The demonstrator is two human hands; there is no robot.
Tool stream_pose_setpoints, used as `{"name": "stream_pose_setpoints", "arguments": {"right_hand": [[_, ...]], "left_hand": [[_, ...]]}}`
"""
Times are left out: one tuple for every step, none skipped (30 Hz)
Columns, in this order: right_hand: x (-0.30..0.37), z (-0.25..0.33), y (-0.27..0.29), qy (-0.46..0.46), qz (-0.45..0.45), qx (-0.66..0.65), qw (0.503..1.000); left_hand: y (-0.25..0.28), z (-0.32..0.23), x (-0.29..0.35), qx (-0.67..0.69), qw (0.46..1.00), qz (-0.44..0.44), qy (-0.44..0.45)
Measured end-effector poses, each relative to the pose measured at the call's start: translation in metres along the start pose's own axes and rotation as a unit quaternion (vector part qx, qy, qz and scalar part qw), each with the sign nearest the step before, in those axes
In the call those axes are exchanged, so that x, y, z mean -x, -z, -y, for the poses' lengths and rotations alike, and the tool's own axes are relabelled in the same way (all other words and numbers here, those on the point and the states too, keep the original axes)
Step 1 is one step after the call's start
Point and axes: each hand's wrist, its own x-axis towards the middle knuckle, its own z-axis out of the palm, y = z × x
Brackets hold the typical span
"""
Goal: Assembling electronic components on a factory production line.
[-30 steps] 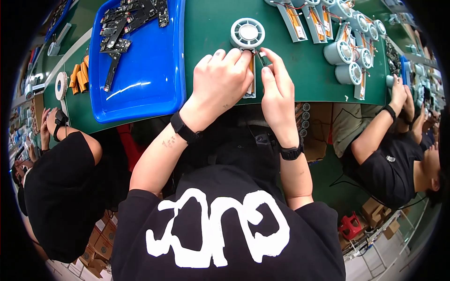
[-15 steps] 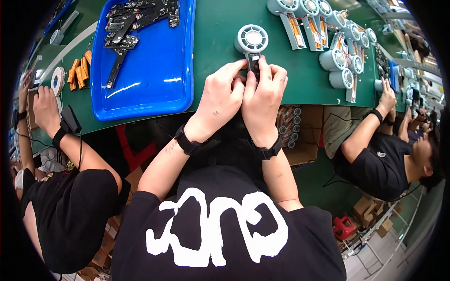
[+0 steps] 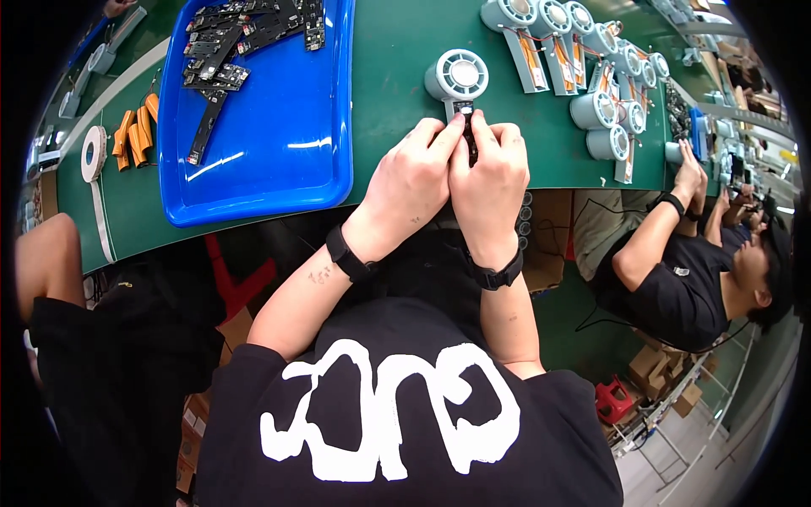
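A light blue handheld fan (image 3: 457, 76) lies on the green table in front of me, its round grille at the far end and its handle toward me. A black circuit board (image 3: 465, 109) sits at the opened handle; whether it is fully seated I cannot tell. My left hand (image 3: 411, 169) is closed at the left of the handle, fingertips on the board and handle edge. From the right, my right hand (image 3: 492, 173) is closed on the same handle, with its fingertips pressed near the board's upper end. Both hands hide most of the handle.
On the left, a blue tray (image 3: 270, 173) holds several black circuit boards (image 3: 221, 63). Beyond it lie orange wrapped cells (image 3: 135, 135) and a white tape roll (image 3: 94, 154). Several light blue fans (image 3: 604, 110) with exposed wires stand at the right. A co-worker (image 3: 676, 270) sits there.
The fan's head has shifted slightly right, and my fingers have moved along the handle toward the board's upper end. At left, the co-worker's hand and wristband have left the table edge.
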Motion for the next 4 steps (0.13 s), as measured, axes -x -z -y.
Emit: {"name": "stream_pose_setpoints", "arguments": {"right_hand": [[0.0008,-0.0011,-0.0004,0.025,-0.008,0.029,0.999],[0.0016,-0.0012,-0.0006,0.050,-0.016,0.057,0.997],[0.0027,-0.0002,-0.0003,0.044,-0.001,0.076,0.996],[0.0042,0.0017,0.0006,0.038,0.014,0.095,0.995]], "left_hand": [[0.0009,0.0017,-0.0017,-0.024,1.000,0.004,-0.015],[0.0026,0.0039,-0.0029,-0.050,0.998,0.009,-0.029],[0.0042,0.0060,-0.0036,-0.075,0.996,0.014,-0.043],[0.0040,0.0096,-0.0018,-0.102,0.993,0.025,-0.050]]}}
